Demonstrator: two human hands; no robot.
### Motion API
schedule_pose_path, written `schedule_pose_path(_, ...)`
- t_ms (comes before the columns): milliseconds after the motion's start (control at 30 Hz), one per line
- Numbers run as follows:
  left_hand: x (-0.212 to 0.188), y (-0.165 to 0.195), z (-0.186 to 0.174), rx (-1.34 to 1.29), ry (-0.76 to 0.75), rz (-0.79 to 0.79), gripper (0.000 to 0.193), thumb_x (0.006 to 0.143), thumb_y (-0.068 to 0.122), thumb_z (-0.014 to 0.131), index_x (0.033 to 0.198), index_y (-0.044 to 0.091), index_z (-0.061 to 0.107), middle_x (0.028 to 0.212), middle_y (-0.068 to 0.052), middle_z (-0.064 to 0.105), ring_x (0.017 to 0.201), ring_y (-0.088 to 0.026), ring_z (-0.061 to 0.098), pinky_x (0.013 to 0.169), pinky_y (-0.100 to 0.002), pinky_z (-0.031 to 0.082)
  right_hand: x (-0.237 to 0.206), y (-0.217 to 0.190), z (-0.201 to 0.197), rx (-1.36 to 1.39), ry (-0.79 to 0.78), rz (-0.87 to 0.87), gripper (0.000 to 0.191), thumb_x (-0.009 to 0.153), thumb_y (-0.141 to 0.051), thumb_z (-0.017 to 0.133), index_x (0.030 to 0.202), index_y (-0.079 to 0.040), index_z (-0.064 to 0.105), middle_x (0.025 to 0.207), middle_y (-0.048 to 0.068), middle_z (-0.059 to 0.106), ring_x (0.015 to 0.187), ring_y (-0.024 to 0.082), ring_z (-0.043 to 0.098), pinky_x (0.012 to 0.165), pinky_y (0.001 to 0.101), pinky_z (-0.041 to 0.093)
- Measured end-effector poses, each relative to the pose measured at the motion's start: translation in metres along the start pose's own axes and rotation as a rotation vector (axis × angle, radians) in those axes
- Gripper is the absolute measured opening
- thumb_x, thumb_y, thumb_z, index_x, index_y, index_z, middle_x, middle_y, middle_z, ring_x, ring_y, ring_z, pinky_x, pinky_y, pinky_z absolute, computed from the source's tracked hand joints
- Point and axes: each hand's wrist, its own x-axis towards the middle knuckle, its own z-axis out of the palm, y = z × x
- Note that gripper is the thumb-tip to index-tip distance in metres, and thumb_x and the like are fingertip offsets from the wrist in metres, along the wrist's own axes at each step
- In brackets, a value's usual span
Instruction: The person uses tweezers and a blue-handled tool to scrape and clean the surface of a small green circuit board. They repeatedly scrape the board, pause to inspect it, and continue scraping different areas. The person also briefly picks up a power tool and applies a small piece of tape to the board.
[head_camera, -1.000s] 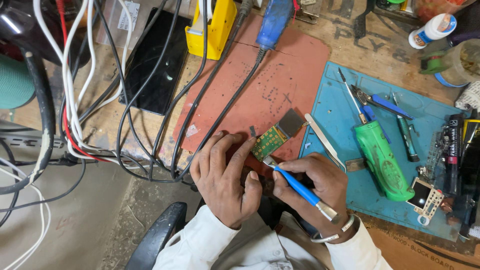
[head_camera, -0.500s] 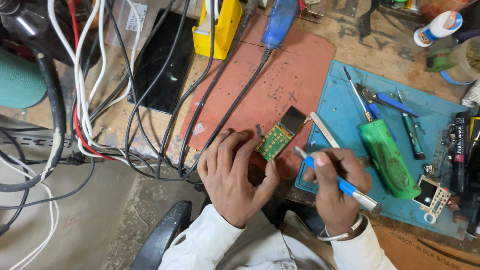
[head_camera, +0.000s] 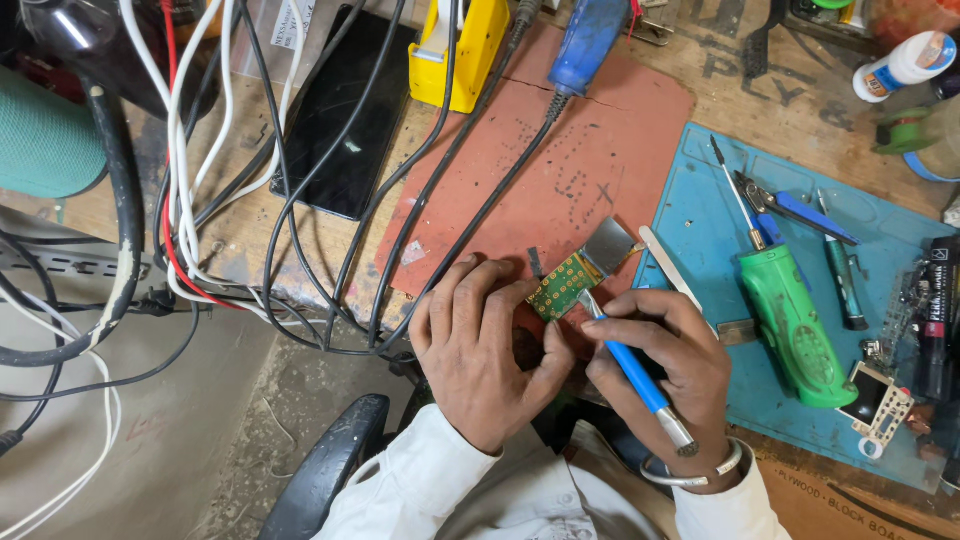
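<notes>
- a cluttered wooden workbench (head_camera: 800, 80) seen from above, with a reddish mat (head_camera: 560, 170) in the middle and a blue mat (head_camera: 700, 230) to the right
- the small green circuit board (head_camera: 562, 285) lies at the near edge of the reddish mat, a silvery metal part (head_camera: 608, 246) attached at its far end
- the left hand (head_camera: 485, 345) pins the board's near left side, fingers curled and pressed together on it
- the right hand (head_camera: 665, 370) is closed around a blue-handled tool (head_camera: 628, 365), its tip touching the board
- judged from this, steady work wants the board held flat and the tip kept light, wrists resting on the bench
- right of them lie white tweezers (head_camera: 668, 268), a green torch-like tool (head_camera: 790, 320) and cutters (head_camera: 790, 205)
- left and far: tangled cables (head_camera: 300, 200), a black phone (head_camera: 345, 130), a yellow tape holder (head_camera: 455, 50)
</notes>
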Motion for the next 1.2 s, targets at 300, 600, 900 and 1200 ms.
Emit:
schedule_pose_path(300,0.001,0.002,0.0,0.011,-0.005,-0.009,0.04,0.082,0.03,0.076,0.116,0.012,0.064,0.131,-0.005,0.06,0.136,-0.028,0.051,0.113,-0.044,0.029,0.001,-0.002,0.001,0.159,0.088,0.273,0.034,0.078,0.001,0.079,0.111,-0.003,0.074,0.095,0.009,0.077,0.081,0.016,0.072,0.076,0.027,0.058)
schedule_pose_path(600,0.0,0.002,-0.004,-0.021,-0.041,-0.03,0.04,0.085,0.028,0.075,0.119,0.011,0.064,0.133,-0.006,0.06,0.139,-0.029,0.049,0.114,-0.045,0.028,0.001,-0.013,0.004,0.029,0.072,0.05,0.03,0.083,-0.002,0.081,0.111,-0.002,0.073,0.107,0.012,0.077,0.091,0.017,0.075,0.082,0.0289,0.059)
schedule_pose_path(900,0.001,0.001,-0.005,-0.026,-0.038,-0.028,0.037,0.085,0.026,0.075,0.117,0.012,0.064,0.131,-0.004,0.061,0.138,-0.027,0.05,0.114,-0.045,0.028,0.009,-0.018,0.001,0.009,0.012,0.007,0.03,0.077,-0.006,0.083,0.105,-0.003,0.073,0.099,0.013,0.076,0.086,0.018,0.075,0.077,0.0288,0.059)
schedule_pose_path(1200,0.002,0.0,-0.006,0.0,-0.045,-0.028,0.036,0.085,0.024,0.073,0.117,0.012,0.064,0.131,-0.005,0.061,0.138,-0.028,0.05,0.113,-0.044,0.028,0.002,-0.015,0.007,0.144,0.01,0.129,0.028,0.082,-0.003,0.08,0.109,-0.003,0.072,0.103,0.011,0.079,0.084,0.016,0.076,0.075,0.0276,0.06)
